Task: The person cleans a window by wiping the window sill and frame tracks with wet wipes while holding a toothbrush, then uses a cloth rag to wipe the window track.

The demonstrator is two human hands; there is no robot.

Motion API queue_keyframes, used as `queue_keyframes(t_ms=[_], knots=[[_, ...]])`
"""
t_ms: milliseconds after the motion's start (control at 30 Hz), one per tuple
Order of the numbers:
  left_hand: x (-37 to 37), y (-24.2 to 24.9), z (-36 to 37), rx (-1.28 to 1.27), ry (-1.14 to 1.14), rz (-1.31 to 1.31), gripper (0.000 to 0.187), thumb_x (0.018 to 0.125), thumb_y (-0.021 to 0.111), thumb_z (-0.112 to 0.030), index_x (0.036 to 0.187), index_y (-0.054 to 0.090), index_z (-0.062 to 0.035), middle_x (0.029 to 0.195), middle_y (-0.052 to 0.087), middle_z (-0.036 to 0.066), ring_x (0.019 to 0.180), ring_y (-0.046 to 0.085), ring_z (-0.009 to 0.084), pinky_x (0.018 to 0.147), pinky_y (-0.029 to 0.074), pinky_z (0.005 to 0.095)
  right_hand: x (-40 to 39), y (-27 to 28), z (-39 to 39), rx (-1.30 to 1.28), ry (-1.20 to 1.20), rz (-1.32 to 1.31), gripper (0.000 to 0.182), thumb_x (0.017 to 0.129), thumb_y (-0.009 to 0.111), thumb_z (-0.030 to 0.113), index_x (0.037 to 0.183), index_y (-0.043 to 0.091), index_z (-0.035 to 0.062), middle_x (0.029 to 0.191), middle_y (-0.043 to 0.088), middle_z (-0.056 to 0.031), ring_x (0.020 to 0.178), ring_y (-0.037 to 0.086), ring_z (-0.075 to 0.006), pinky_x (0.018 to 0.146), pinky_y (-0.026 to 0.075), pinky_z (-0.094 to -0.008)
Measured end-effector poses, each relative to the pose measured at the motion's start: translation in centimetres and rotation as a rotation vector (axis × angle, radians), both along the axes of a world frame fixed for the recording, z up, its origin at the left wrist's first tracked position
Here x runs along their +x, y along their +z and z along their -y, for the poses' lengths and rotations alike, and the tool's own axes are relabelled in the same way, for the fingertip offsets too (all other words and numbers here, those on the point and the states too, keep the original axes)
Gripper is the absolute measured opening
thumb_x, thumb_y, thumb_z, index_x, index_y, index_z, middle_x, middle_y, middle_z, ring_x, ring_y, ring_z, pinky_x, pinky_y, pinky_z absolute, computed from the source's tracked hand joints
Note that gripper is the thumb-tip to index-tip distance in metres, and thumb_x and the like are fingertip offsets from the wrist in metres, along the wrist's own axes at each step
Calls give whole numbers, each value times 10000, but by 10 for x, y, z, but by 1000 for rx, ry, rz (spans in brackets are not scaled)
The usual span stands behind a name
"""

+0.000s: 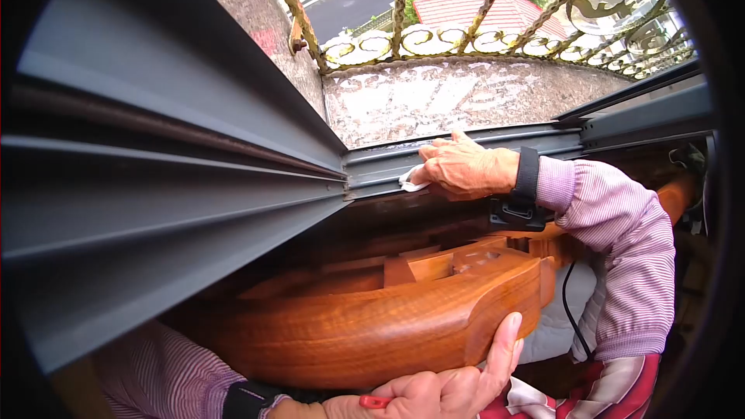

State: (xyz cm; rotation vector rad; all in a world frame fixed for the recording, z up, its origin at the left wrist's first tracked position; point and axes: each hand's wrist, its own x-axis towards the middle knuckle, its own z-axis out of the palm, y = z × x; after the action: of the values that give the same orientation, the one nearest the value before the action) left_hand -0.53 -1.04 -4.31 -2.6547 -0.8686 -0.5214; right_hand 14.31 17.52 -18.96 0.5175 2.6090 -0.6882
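Note:
My right hand (466,167) is closed round a small white cloth (411,180), possibly a tissue. Its fingers press the cloth onto the grey metal window track (380,164), close to the corner with the upright frame. Lower down, my left hand (442,392) lies against a curved, polished wooden furniture piece (372,334), with a finger stretched up along its end. A small red object (375,402) shows between the curled fingers of that hand; most of it is hidden, so its kind cannot be made out.
The tall grey window frame (171,163) fills the left side. Beyond the track lie a rough stone ledge (434,101) and a twisted metal railing (400,8), with a road and a red roof (497,12) below. A black cable (572,310) hangs by my right sleeve.

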Motion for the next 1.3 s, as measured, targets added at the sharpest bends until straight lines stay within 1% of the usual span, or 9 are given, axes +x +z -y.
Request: queue_keyframes(t_ms=[233, 300, 433, 600, 667, 867, 967, 1033, 1300], knots=[[-1, 7, 1, 14, -4, -27, 276, 837, 502, -171, 1052, 625, -50, 1100, 635, 128, 516, 325, 92, 411, 234, 218, 79, 13, -33, 30, -34, 526, 242, 764, 528, 191, 985, 622, 224, 951, 547, -119, 972, 569, -308, 756, 449, -538], [-3, 11, -1, -16, -38, -52, 284, 833, 502, -166, 1061, 620, -47, 1100, 635, 132, 511, 323, 94, 414, 238, 221, 92, 20, -45, 171, 48, 500, 127, 699, 555, 142, 735, 667, 97, 755, 652, -130, 769, 639, -296, 662, 503, -400], [-5, 16, -2, -63, -51, -85, 292, 821, 503, -157, 1067, 616, -48, 1107, 633, 135, 507, 317, 95, 416, 241, 223, 84, 50, -67, 26, -354, 18, 283, 700, 527, 61, 978, 579, 42, 766, 629, -166, 752, 623, -320, 651, 481, -397], [-4, 14, -3, -5, -68, -112, 295, 820, 498, -147, 1074, 619, -59, 1099, 641, 113, 510, 317, 94, 411, 239, 221, 27, 15, -45, -169, -241, -347, 272, 806, 605, 147, 1053, 537, 54, 875, 611, -164, 811, 617, -319, 682, 490, -383], [-3, 13, -3, 27, -70, -124, 299, 821, 496, -141, 1082, 620, -64, 1096, 644, 102, 509, 317, 92, 410, 238, 219, 15, 1, -28, -169, 61, -182, 235, 782, 634, 152, 1002, 567, 103, 954, 584, -100, 879, 602, -290, 710, 488, -394], [-5, 22, -8, -3, -99, -168, 312, 821, 487, -122, 1093, 626, -57, 1100, 644, 104, 509, 321, 86, 416, 230, 215, 80, 9, -24, -93, -13, 219, 497, 754, 565, 91, 1226, 481, 221, 965, 458, -123, 988, 494, -327, 806, 428, -408], [-5, 18, -5, 20, -107, -198, 302, 807, 514, -129, 1084, 620, -69, 1075, 636, 91, 506, 318, 88, 403, 231, 221, 123, 7, -45, -215, -103, 236, 446, 729, 519, 24, 1153, 603, 135, 925, 599, -169, 950, 568, -310, 819, 452, -368], [-2, 1, 4, 46, -101, -230, 293, 783, 571, -146, 1071, 605, -102, 1018, 628, 44, 502, 309, 90, 368, 231, 230, 125, 30, -61, -106, -103, 582, 376, 719, 513, 10, 1048, 669, 106, 909, 645, -194, 900, 604, -310, 800, 466, -358], [-6, 20, -7, -13, -106, -126, 310, 818, 487, -120, 1084, 630, -50, 1106, 634, 139, 507, 335, 87, 428, 240, 226, 150, 151, -88, 260, -526, 269, 280, 770, 570, 83, 1038, 648, 95, 973, 589, -131, 957, 561, -296, 824, 437, -363]])
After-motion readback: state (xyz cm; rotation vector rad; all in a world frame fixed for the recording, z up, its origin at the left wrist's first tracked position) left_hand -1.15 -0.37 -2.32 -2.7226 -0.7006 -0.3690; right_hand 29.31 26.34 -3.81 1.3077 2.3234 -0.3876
